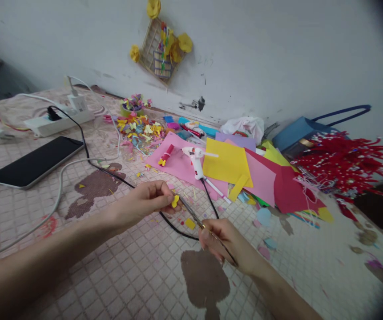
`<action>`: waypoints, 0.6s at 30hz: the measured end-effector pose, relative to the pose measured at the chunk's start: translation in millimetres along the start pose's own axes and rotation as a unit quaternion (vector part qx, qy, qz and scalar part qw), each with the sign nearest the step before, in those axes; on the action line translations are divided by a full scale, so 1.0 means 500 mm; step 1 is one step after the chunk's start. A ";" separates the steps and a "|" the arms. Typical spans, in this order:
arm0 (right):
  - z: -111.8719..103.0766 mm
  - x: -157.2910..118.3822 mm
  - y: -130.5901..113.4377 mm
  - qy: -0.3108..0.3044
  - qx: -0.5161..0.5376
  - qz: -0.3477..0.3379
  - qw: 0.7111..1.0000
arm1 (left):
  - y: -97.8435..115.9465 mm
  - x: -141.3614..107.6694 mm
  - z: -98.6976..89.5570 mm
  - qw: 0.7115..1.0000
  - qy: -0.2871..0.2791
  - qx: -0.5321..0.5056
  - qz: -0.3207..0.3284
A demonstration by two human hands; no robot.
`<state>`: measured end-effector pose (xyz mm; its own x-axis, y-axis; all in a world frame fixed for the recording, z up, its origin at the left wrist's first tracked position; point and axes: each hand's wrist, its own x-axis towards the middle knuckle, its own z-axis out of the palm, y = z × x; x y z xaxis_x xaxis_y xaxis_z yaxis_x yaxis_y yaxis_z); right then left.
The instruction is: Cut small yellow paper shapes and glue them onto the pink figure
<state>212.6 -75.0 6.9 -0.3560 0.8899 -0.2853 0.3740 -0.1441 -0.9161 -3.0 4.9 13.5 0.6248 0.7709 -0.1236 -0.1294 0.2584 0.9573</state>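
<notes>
Between the thumb and fingers of my left hand [153, 198] is a small yellow paper butterfly [175, 201]. My right hand [226, 242] is closed round a pair of scissors [196, 218], whose blades point up and left beside the butterfly. Whether the blades touch the paper I cannot tell. Beneath the hands, a small yellow paper scrap [190, 223] and a black cable [178, 229] lie on the patterned tablecloth [138, 275]. Beyond them a white glue gun [196, 162] rests on coloured paper.
A black-screened tablet [36, 161] and a white power strip [59, 123] lie at left. Paper cutouts [141, 129] are heaped near the wall. Yellow paper [227, 162] and red paper [291, 189] spread at right, near red fuzzy stems [341, 162] and a blue bag [298, 133].
</notes>
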 end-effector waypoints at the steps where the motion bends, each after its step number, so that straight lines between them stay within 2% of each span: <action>1: 0.000 0.000 0.000 0.001 0.000 0.001 1.000 | 0.001 0.000 0.000 1.000 0.001 0.000 0.001; 9: 0.003 0.002 -0.007 0.018 -0.026 0.012 0.999 | 0.000 0.001 -0.003 1.000 -0.005 -0.001 0.006; 12: 0.005 0.007 -0.003 0.026 0.003 0.005 1.000 | -0.004 0.000 -0.003 1.000 -0.014 -0.001 0.002; 18: 0.012 0.017 -0.002 0.062 0.070 -0.019 0.995 | -0.015 -0.007 0.014 0.997 -0.044 0.012 -0.062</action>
<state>204.1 -69.9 3.6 -0.2551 0.9413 -0.2212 0.2364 -0.1611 -0.9582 1.2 -3.9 8.7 0.7005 0.6791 -0.2194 -0.0284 0.3338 0.9422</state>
